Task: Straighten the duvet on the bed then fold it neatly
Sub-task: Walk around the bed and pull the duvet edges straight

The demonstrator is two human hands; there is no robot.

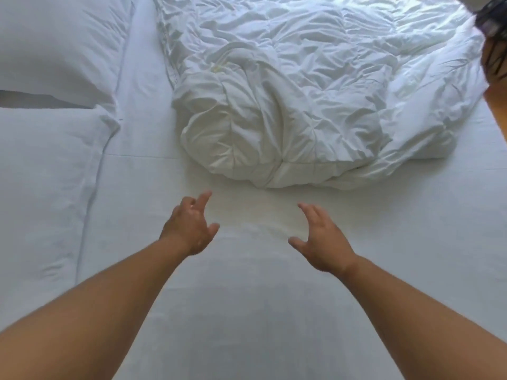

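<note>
Left hand (190, 227): fingers spread and loosely bent, palm turned inward; holds nothing; reaches out over the sheet, near the duvet's front edge but apart from it.
Right hand (323, 242): fingers spread and nearly straight, thumb out, palm facing the left hand; holds nothing.
Duvet (301, 100): white, crumpled in a heap on the far right part of the bed, its bunched front edge just beyond both hands.
Bed sheet (241, 311): white, smooth, bare under and around both forearms.
Pillows (49, 149): two, white, along the left side, well apart from the duvet.
Floor (498, 105): wooden strip beyond the bed's right edge.
Writing: none legible.
</note>
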